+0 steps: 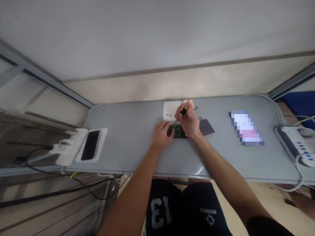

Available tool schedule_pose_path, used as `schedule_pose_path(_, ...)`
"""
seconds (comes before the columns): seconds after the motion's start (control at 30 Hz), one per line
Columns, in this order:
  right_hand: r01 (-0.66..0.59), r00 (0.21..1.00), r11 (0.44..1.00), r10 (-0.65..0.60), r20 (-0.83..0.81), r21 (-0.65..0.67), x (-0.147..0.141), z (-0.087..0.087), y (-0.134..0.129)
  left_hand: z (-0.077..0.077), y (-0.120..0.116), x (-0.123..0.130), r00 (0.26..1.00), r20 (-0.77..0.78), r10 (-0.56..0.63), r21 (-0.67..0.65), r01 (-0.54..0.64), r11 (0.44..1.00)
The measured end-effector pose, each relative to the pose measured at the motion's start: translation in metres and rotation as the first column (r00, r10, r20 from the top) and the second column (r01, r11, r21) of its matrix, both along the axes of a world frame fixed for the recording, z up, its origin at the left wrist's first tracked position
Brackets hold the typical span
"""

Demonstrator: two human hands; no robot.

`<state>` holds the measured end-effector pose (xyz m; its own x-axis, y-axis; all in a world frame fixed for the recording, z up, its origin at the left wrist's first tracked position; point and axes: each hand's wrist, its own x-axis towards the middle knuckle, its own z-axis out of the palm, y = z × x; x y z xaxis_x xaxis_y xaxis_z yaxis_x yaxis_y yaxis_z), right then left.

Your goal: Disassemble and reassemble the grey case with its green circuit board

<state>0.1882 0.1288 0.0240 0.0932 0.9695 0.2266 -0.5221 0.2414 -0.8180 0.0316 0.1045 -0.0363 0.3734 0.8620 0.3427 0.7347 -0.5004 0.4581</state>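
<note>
Both hands at the circuit-board device, tool in the right

Far left: white power strip [71, 147] at the table's edge; beside it a dark phone [90, 145] on a white backing [103, 139].

Mid-table: left hand [162, 134] at the left end of the device [180, 131], a small dark slab with a green board showing. Fingers partly curled, thumb bent over the device; appears to hold it against the table. Exact grip under the fingers not visible.

Key relation: the device lies between the hands, long axis roughly left-right across the person's front. Left hand is in contact at one end; right hand [189, 118] is raised over the other, hiding part of it. Right fingers are closed round a black-and-yellow tool handle [183, 111]; its thin shaft [175, 122] slants down and left to the board, close to the left fingers. Tip contact: cannot tell.

Beyond the hands: white sheet [169, 108] with small dark pieces [168, 115]; orange-and-white figure [189, 102] just behind the right hand.

Right of the device: dark flat panel [207, 126], then a pixelated screen [246, 128], well apart. Far right: second power strip [296, 144].
</note>
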Motion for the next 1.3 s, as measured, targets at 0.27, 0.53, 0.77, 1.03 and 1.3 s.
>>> schedule_pose_path(0.27,0.020,1.000,1.000,-0.020,-0.001,0.013,0.0015,-0.0022,0.0001,0.0018,-0.0004,0.0006,1.000,0.005,-0.001,-0.008,0.001,1.000)
schedule_pose_path(0.53,-0.011,1.000,1.000,0.011,0.001,0.010,0.0002,-0.0030,0.0001,-0.0007,-0.0006,0.0004,1.000,-0.007,0.005,-0.003,-0.005,1.000)
schedule_pose_path(0.77,-0.038,0.999,0.999,0.038,-0.024,0.019,0.0012,0.0009,0.0000,-0.0017,0.0004,0.0003,1.000,-0.011,-0.001,0.006,0.001,1.000)
schedule_pose_path(1.03,-0.007,1.000,1.000,0.007,-0.008,0.021,-0.0009,0.0015,-0.0007,-0.0003,0.0006,0.0010,1.000,-0.005,-0.004,0.012,0.004,1.000)
schedule_pose_path(1.3,-0.045,0.997,0.998,0.048,-0.066,0.045,0.0032,-0.0007,0.0004,-0.0001,0.0000,0.0007,1.000,-0.008,0.002,0.007,-0.002,1.000)
